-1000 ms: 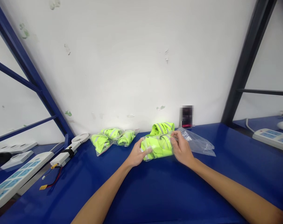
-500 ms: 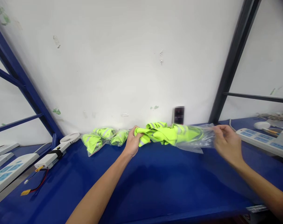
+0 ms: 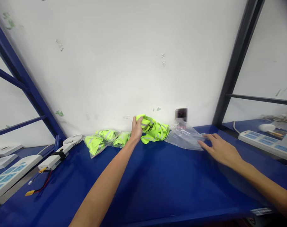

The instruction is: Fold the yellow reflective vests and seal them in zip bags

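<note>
My left hand (image 3: 136, 129) is closed on one end of a fluorescent yellow-green reflective vest (image 3: 157, 130) with silver strips. The rest of it hangs in loose folds down to the blue table (image 3: 162, 183), by the wall. To its right, a clear plastic bag (image 3: 186, 138) lies flattened, with no yellow cloth inside. My right hand (image 3: 219, 148) is at the bag's right edge, thumb and fingers apart; whether the fingertips touch it is hard to see. Left of my left hand sit several bagged bundles (image 3: 95, 144) of the same yellow-green cloth.
A white handheld fan (image 3: 72, 139) and a white device with yellow-plugged wires (image 3: 49, 162) lie at the left. White power strips flank the table, one at the left (image 3: 11, 176), one at the right (image 3: 266, 143). Metal frame posts (image 3: 238, 63) rise at both sides.
The vest has come out of the plastic bag and is now held only by my left hand, slightly higher. The bag has dropped onto the table, and my right hand's fingers have opened.
</note>
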Demonstrator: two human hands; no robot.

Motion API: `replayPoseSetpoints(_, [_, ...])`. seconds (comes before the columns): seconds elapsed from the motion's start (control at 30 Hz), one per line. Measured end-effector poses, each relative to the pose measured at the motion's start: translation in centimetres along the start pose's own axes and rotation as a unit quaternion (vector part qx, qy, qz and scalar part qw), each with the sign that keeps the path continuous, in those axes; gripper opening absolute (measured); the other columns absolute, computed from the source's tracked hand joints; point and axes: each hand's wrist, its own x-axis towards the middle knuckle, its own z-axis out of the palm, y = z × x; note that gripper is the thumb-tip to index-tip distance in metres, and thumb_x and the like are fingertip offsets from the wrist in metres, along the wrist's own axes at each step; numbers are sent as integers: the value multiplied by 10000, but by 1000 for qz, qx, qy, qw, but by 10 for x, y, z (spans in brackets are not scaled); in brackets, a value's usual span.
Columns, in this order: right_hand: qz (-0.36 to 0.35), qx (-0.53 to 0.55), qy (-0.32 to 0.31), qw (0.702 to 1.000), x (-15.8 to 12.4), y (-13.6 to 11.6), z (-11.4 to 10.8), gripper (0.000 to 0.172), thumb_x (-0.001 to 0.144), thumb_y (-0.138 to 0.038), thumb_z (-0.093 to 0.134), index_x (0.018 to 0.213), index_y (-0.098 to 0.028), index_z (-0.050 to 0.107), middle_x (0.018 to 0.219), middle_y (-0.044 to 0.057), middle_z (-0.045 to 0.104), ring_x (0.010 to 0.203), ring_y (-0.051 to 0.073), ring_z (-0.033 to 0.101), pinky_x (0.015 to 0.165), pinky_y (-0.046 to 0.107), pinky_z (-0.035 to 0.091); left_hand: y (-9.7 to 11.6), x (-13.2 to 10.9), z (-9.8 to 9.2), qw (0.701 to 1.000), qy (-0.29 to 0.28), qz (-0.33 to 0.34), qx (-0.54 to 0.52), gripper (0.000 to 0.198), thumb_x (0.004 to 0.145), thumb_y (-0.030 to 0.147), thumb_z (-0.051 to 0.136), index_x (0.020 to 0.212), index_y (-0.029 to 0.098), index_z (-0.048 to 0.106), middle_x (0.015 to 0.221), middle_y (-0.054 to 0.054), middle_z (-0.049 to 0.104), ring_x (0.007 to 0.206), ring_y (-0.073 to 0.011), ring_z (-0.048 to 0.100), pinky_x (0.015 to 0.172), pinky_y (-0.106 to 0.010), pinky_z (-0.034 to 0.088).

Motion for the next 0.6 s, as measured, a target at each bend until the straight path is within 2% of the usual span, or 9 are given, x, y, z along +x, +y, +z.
replayPoseSetpoints(0.07, [-27,-105,17,994,5,2,2,585,862,-692,382,1021,-202,660,1197,191,560,978,394,598,713,536,515,-3,4,-13,997,-56,-61,4,462,850,518,519,1215,238,470,1229,-98,592,1152,-233,575,907,-361,492])
replayPoseSetpoints(0.13, [-49,-139,52,988,10,2,3,596,873,-680,367,952,-179,680,1260,212,516,1052,412,563,777,548,502,-9,1,-30,988,-91,-118,35,657,848,555,518,1406,267,328,1409,-139,487,1321,-283,457,1004,-439,430])
replayPoseSetpoints(0.2, [-67,-155,93,981,16,-1,4,582,861,-654,420,1024,-150,663,1330,229,479,1078,423,553,816,548,493,-16,-5,-45,978,-116,-149,92,793,841,562,532,1498,294,178,1522,-145,361,1410,-312,338,1061,-504,364])
replayPoseSetpoints(0.3, [-88,-149,88,981,26,-11,8,645,851,-598,475,1311,-148,526,1399,221,458,1069,413,580,806,526,505,-25,-14,-59,960,-155,-121,199,878,827,542,577,1532,301,111,1602,-119,200,1451,-316,257,1131,-508,273])
replayPoseSetpoints(0.37, [-101,-122,37,987,31,-17,13,661,874,-586,451,1412,-203,443,1378,186,511,1035,385,615,776,498,519,-28,-18,-61,945,-178,-67,268,866,821,552,596,1530,283,177,1616,-95,158,1476,-303,188,1181,-462,189])
replayPoseSetpoints(0.43, [-107,-99,-8,989,30,-21,18,648,896,-611,402,1428,-243,441,1319,165,575,999,365,638,739,476,527,-32,-22,-58,923,-202,-30,328,847,809,587,601,1514,263,261,1620,-95,137,1493,-308,99,1200,-445,124])
replayPoseSetpoints(0.5, [-110,-100,-25,989,24,-26,24,668,889,-666,369,1413,-265,471,1237,161,621,967,364,642,709,471,524,-38,-24,-52,894,-218,-26,390,855,803,639,574,1509,259,278,1627,-117,62,1491,-345,48,1192,-502,83])
replayPoseSetpoints(0.6, [-145,-134,-30,980,9,-31,33,701,857,-721,373,1412,-305,477,1068,143,657,931,357,633,717,480,507,-54,-27,-42,844,-218,-36,488,870,814,687,504,1528,304,187,1624,-131,-74,1476,-410,44,1137,-635,15])
